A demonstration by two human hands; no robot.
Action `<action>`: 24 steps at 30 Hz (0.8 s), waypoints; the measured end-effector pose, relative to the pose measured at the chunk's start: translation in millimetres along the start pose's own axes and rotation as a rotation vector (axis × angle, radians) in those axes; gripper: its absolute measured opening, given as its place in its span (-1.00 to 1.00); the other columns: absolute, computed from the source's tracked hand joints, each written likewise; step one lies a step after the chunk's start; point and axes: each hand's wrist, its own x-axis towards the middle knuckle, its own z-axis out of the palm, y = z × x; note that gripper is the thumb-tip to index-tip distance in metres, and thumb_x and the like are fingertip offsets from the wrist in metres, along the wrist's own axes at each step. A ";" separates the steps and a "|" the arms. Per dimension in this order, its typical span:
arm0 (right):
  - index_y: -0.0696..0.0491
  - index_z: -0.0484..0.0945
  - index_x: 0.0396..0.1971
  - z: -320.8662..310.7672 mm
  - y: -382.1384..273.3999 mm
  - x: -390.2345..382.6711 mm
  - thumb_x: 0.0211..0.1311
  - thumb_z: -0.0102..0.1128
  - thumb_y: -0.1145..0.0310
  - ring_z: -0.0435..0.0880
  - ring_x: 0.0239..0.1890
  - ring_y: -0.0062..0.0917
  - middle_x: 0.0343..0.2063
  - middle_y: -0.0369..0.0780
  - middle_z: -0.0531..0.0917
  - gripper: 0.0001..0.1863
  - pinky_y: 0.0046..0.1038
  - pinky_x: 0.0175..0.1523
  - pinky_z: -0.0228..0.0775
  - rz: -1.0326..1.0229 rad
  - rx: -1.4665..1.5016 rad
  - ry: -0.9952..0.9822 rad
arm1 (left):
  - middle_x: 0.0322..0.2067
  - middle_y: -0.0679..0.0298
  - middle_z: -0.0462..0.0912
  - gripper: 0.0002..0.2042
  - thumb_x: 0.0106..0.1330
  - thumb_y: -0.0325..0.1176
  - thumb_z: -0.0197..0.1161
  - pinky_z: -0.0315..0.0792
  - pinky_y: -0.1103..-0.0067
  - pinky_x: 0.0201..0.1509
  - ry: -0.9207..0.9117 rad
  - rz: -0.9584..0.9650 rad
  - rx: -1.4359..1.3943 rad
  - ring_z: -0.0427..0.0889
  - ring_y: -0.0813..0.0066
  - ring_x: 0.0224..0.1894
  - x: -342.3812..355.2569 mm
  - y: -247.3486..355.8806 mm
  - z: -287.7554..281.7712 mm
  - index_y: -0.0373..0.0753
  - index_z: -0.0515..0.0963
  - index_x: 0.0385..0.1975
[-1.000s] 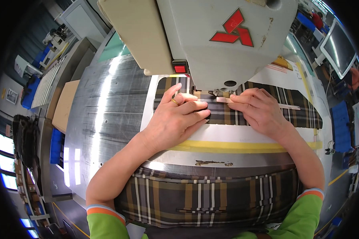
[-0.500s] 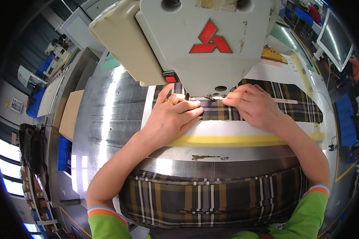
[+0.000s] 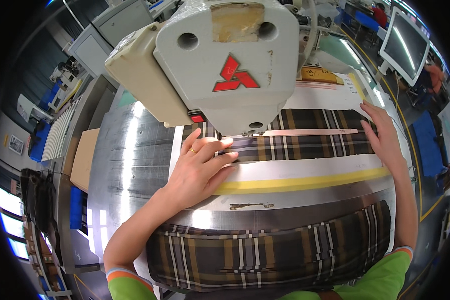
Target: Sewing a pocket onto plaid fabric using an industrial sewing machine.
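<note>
A plaid fabric piece in dark brown, tan and white lies beneath the grey-white sewing machine head. My left hand rests on the fabric's left part with fingers spread, its fingertips close to the needle area. A narrow pale pink strip runs across the fabric from the machine head toward the right. At the fabric's right end is my right hand, its thumb and fingers apart and nothing seen between them. The needle itself is mostly hidden by the machine head and my left fingers.
Under the fabric lies a white sheet with a yellow tape band. More plaid fabric is draped at the near edge of the metal table. A brown cardboard piece stands left; a monitor is at the far right.
My right hand has left the needle area and moved right to the fabric's end, uncovering the pink strip. My left hand stays by the needle. The whole view has shifted somewhat.
</note>
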 end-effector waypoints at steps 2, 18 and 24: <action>0.08 0.52 0.18 -1.8 11.8 -3.9 0.37 0.19 0.41 0.52 0.23 -0.19 0.19 -0.09 0.58 -0.60 -0.27 0.34 0.30 0.019 -0.010 -0.001 | 0.01 0.28 0.63 -0.73 0.24 -0.31 0.42 0.14 0.12 0.48 -0.001 0.004 0.001 0.56 0.29 0.07 0.2 0.8 0.5 -0.12 0.69 -0.06; 0.08 0.38 0.34 26.3 -42.2 26.4 0.31 0.31 0.06 0.58 0.14 -0.18 0.10 -0.04 0.61 -0.31 -0.25 0.23 0.41 0.283 0.286 -0.190 | 0.10 0.23 0.58 -0.65 0.24 -0.33 0.42 0.13 0.12 0.44 -0.048 0.011 -0.023 0.51 0.28 0.02 5.8 1.3 6.0 -0.17 0.66 0.04; 0.15 0.61 0.04 47.6 -88.1 63.3 0.10 0.46 -0.09 0.62 -0.17 -0.25 -0.26 -0.16 0.67 -0.33 -0.28 0.01 0.46 0.123 0.204 -0.306 | 0.14 0.24 0.57 -0.66 0.25 -0.35 0.40 0.21 0.24 0.28 -0.046 -0.005 -0.055 0.47 0.35 -0.04 9.4 1.2 20.2 -0.15 0.66 0.05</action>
